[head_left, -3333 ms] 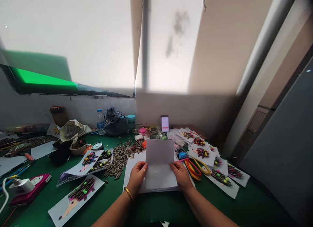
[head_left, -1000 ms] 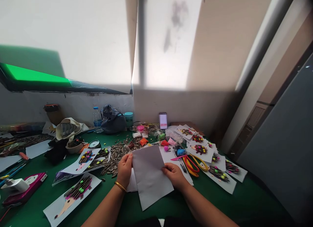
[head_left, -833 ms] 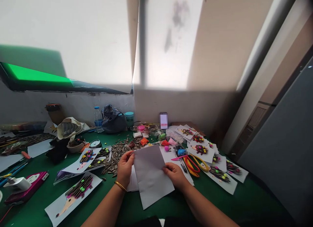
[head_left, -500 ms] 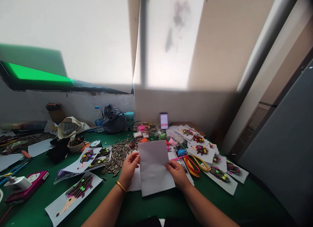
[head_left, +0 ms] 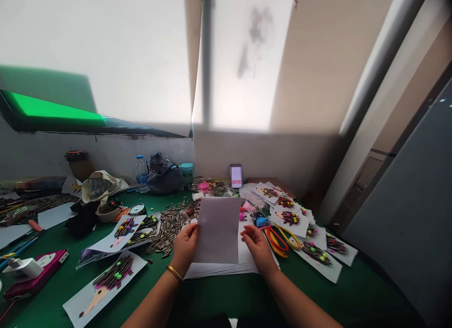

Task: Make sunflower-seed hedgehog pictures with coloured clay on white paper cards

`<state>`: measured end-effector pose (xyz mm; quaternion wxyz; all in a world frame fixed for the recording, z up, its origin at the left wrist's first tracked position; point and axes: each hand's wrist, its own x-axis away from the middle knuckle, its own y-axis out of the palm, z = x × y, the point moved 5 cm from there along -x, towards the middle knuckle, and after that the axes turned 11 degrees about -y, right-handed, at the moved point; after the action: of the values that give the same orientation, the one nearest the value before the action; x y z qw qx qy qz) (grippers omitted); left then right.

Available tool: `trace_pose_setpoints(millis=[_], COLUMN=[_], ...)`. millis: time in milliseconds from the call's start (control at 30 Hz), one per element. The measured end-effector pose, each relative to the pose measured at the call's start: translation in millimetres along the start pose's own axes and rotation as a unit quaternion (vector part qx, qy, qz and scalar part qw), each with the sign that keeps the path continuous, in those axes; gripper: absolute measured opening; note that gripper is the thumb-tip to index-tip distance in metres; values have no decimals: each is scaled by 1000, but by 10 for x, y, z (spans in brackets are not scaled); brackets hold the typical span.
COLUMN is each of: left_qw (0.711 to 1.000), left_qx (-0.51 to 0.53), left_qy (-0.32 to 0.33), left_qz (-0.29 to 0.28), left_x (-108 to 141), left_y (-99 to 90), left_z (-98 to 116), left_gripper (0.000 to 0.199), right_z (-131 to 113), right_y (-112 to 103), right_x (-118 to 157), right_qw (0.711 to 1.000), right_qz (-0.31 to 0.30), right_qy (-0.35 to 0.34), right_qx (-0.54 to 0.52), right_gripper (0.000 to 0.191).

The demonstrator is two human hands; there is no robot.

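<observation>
My left hand [head_left: 184, 248] pinches the left edge of a blank white sheet of paper [head_left: 218, 231], thumb in front. The sheet is tilted up over other white sheets [head_left: 226, 270] on the table. Just off its right edge, my right hand [head_left: 259, 252] hovers with loosely bent fingers and holds nothing. Left of the paper spreads a heap of striped sunflower seeds [head_left: 164, 234]. Scissors with red and yellow handles [head_left: 277, 241] lie beyond my right hand.
Hedgehog pictures with seed spines and coloured balls lie at the right [head_left: 291, 218] and left [head_left: 115, 276] of the green table [head_left: 205, 302]. A phone [head_left: 236, 176] stands upright at the back. A pink power bank with a white charger [head_left: 26, 268] lies at far left.
My right hand has let go of the sheet's right edge and moved slightly away. The sheet has shifted left and up in my left hand, showing more of the sheets below.
</observation>
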<state>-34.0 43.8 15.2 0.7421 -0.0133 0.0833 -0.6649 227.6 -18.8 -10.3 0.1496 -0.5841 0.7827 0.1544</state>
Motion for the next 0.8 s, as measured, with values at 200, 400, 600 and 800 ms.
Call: trace_pose_setpoints(millis=[200, 400, 600, 800], left_qw=[920, 824, 774, 770], left_qx=[-275, -418, -463, -470], left_qy=[278, 373, 424, 429], left_qz=[-10, -78, -77, -46], left_x=[360, 743, 833, 722], left_y=[82, 444, 421, 172], left_z=[816, 1141, 1188, 1233], left_gripper=[25, 21, 19, 21], right_z=[-1147, -1715, -1664, -1678], right_y=[6, 473, 480, 269], right_x=[46, 142, 123, 38], right_qw=[871, 726, 718, 754], right_qz=[8, -134, -164, -165], right_qy=[-379, -455, -432, -403], right_qx=[312, 498, 520, 492], right_gripper=[49, 16, 17, 12])
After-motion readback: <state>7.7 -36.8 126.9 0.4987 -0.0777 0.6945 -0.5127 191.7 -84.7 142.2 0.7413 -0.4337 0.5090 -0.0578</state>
